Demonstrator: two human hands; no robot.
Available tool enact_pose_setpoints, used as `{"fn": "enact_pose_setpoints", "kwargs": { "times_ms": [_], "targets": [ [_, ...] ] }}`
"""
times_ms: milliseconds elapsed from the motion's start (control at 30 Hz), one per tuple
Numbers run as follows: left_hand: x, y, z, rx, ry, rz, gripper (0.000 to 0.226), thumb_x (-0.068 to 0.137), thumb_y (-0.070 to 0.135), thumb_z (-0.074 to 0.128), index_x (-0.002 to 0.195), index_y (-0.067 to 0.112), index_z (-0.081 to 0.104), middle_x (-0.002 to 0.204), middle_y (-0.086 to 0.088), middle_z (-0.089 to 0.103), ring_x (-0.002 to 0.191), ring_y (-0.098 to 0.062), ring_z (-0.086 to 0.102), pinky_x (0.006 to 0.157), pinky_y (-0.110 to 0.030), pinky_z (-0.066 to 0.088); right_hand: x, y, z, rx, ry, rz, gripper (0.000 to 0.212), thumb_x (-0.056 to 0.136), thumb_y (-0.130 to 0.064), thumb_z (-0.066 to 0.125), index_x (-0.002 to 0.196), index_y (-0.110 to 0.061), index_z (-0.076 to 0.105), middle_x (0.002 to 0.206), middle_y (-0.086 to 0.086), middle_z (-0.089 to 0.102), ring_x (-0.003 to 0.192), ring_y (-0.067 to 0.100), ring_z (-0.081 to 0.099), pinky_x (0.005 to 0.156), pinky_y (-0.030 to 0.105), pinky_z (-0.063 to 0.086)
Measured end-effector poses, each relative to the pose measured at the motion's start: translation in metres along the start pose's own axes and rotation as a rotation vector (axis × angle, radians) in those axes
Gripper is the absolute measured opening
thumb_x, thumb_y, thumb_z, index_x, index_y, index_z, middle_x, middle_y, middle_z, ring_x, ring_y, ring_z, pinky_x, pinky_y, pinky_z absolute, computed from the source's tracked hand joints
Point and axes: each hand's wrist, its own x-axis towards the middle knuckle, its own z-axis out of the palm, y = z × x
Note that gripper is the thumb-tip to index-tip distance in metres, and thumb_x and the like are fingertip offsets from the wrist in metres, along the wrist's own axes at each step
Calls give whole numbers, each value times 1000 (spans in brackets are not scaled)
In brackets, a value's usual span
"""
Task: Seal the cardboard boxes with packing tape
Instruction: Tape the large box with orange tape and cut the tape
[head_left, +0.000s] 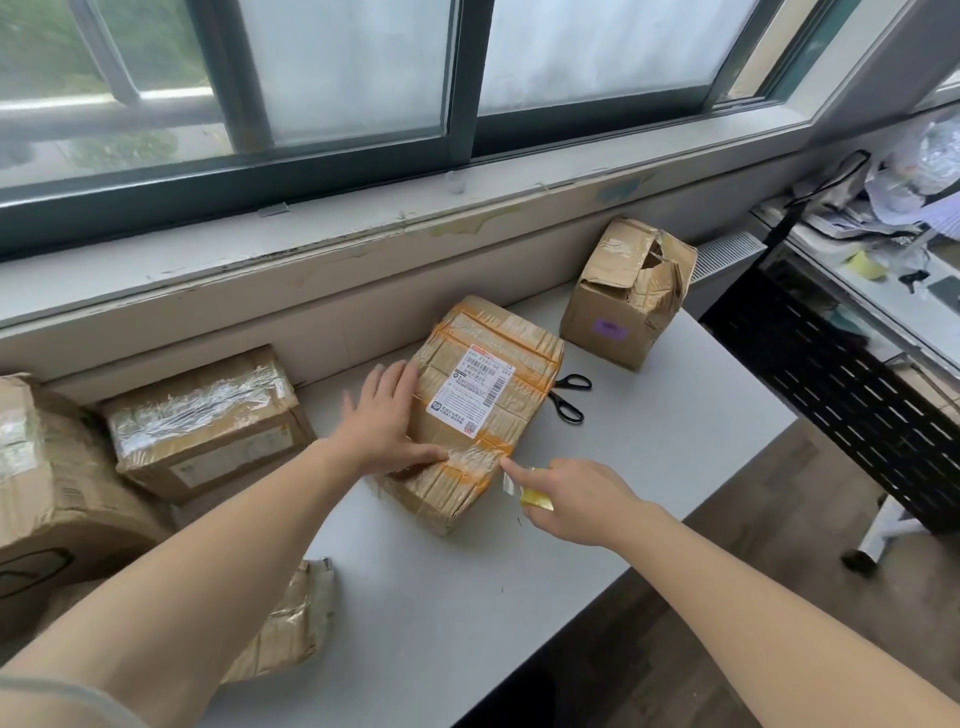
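I see my left hand (382, 421) lying flat on the near-left part of the box (498, 364). Its fingers (400, 379) are straight and spread, and the thumb presses a strip of clear tape (475, 460) across the box's near end. My right hand (571, 499) curls its lower fingers round a small yellow tape roll (537, 500). Its index finger reaches out to the box's near right corner.

The box lies flat mid-bench (675, 415), its white label (470, 389) facing up and orange bands round it. Black scissors (569, 397) lie against the box's right edge, blades hidden. Beyond the box to the right stands a torn carton (623, 306). Left of the box sits a taped carton (208, 421), with a large carton (47, 493) past it. Nearer me than the box lies a crumpled carton (291, 623). Behind the box run the sill (363, 228) and the window (363, 78).
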Motion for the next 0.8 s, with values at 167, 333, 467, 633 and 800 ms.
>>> {"fn": "enact_pose_setpoints", "kwargs": {
  "times_ms": [167, 333, 467, 633, 800],
  "targets": [
    [9, 53, 12, 199, 36, 111, 133, 66, 96, 53, 162, 31, -11, 169, -1, -24, 154, -30, -26, 115, -73, -10, -1, 3, 8, 35, 6, 7, 62, 104, -51, 40, 159, -51, 11, 104, 4, 62, 97, 26, 62, 79, 37, 54],
    [12, 52, 11, 311, -87, 108, 123, 64, 105, 24, 161, 39, -10, 170, 3, -23, 155, -31, -24, 114, -77, -8, -2, -2, 14, 101, 9, 19, 62, 106, -48, 38, 159, -52, 7, 100, 3, 55, 100, 28, 60, 79, 38, 52],
    [9, 70, 5, 372, -205, 54, 138, 59, 106, 34, 160, 30, -20, 167, -3, -31, 153, -36, -28, 110, -82, -9, -1, -1, 16, 105, 10, 32, 63, 106, -46, 38, 160, -51, 6, 117, 10, 60, 109, 32, 59, 80, 39, 47],
    [-24, 99, 34, 375, -191, 16, 119, 87, 60, 62, 158, 23, -26, 162, -6, -40, 150, -41, -31, 104, -89, 3, -4, 2, 11, 121, 5, 5, 62, 105, -46, 40, 158, -56, 9, 115, 7, 60, 105, 28, 61, 80, 39, 53],
    [-21, 103, 19, 256, -182, 24, 101, 93, 42, 57, 160, 35, -18, 167, 4, -29, 153, -38, -26, 106, -87, 8, -3, 8, -7, 218, 85, 33, 66, 100, -41, 52, 156, -56, 21, 112, 1, 61, 108, 27, 60, 80, 38, 51]
  ]
}}
